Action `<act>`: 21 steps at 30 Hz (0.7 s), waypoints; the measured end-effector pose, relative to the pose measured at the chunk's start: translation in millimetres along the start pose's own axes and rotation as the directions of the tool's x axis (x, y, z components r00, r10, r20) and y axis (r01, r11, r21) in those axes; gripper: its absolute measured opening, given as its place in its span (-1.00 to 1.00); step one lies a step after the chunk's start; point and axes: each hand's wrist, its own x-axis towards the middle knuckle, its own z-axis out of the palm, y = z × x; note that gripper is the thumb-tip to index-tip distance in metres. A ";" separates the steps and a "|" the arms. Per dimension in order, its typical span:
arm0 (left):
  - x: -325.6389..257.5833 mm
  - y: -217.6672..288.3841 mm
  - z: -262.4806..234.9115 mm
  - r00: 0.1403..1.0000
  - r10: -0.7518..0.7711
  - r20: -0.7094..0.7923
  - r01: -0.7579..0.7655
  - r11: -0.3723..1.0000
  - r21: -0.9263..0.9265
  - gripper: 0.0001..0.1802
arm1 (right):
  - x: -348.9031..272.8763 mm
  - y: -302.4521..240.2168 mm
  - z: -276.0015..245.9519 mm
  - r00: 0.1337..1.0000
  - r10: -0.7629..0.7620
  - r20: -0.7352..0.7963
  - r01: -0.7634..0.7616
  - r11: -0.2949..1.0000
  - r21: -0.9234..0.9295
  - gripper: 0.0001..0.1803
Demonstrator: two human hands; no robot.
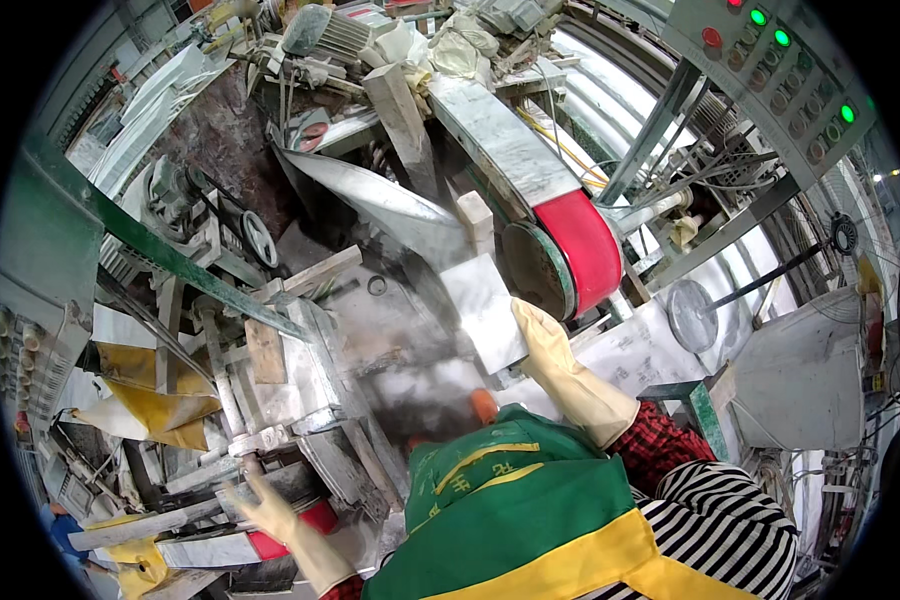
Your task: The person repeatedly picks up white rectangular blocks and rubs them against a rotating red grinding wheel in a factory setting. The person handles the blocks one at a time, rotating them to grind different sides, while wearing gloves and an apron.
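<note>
My right hand (555, 355), in a pale rubber glove, grips the lower right edge of a white stone tile (482, 305). The tile is pressed up against the red sanding belt (585, 245) running over a dark wheel (535, 270). Dust hangs below the tile. My left hand (270, 515), also gloved, rests with fingers spread on a grey metal bar (160, 525) at the lower left, beside a red part (315, 520). A green and yellow apron (530, 520) covers my chest.
A control panel (780, 60) with green and red lights hangs at upper right. A grey electric motor (320, 30) sits at top. A green beam (170, 255) crosses the left. Yellow bags (155, 405), a round hand wheel (690, 315) and a grey housing (800, 375) stand around.
</note>
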 end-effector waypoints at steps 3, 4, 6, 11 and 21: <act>76.6 -123.8 -41.4 0.946 0.208 -0.250 -0.061 0.867 0.494 -0.06 | -3.1 -12.4 -0.2 0.997 0.063 0.035 -0.065 0.994 0.083 -0.54; 74.0 -105.0 -59.8 0.966 0.012 -0.259 0.134 0.831 0.540 -0.01 | -4.3 -16.8 -0.7 0.997 0.064 0.039 -0.067 0.995 0.074 -0.54; 76.9 -111.8 -73.0 0.924 -0.274 -0.268 0.376 0.785 0.493 0.06 | -0.1 -10.7 -1.2 0.999 0.032 0.043 -0.037 0.991 0.129 -0.53; 68.2 -180.1 -56.6 0.941 -0.339 0.004 0.293 0.808 -0.511 0.11 | 3.9 -3.8 2.5 1.000 0.022 0.016 -0.025 0.985 0.170 -0.53; 74.5 -183.1 -45.4 0.938 -0.309 0.156 0.338 0.716 -0.611 0.17 | 41.4 -3.2 -18.7 0.965 -0.145 0.217 0.132 0.988 0.074 -0.53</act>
